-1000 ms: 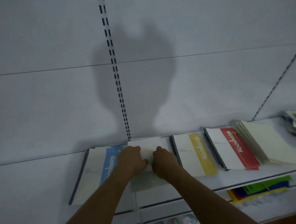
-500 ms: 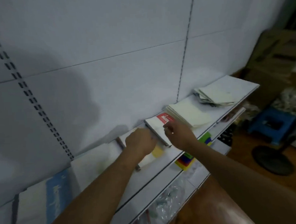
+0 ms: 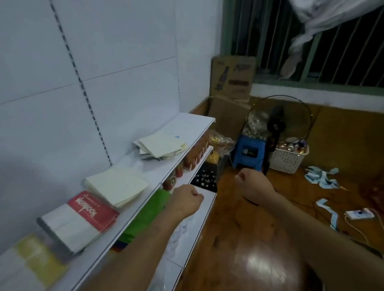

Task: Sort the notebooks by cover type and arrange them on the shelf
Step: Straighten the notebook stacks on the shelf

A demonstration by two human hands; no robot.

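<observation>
Along the white shelf (image 3: 182, 143) lie notebook stacks. A yellow-banded stack (image 3: 34, 258) is at the near left, then a red-banded stack (image 3: 83, 215), then a plain cream stack (image 3: 117, 186). A loose, untidy pile of cream notebooks (image 3: 162, 145) sits farther right. My left hand (image 3: 186, 201) hovers in front of the shelf edge, fingers curled, holding nothing. My right hand (image 3: 252, 183) is out over the floor, also curled into a fist and empty. Neither hand touches a notebook.
A lower shelf (image 3: 203, 202) carries green folders (image 3: 150, 212) and small jars. On the wooden floor stand a blue stool (image 3: 249, 152), a black fan (image 3: 279, 124), a white basket (image 3: 287, 158) and cardboard boxes (image 3: 232, 76). Paper scraps and a power strip (image 3: 359, 214) lie at right.
The view has swung right along the shelf. Both hands have come off the notebooks and pulled back from the shelf, now curled and empty in the air.
</observation>
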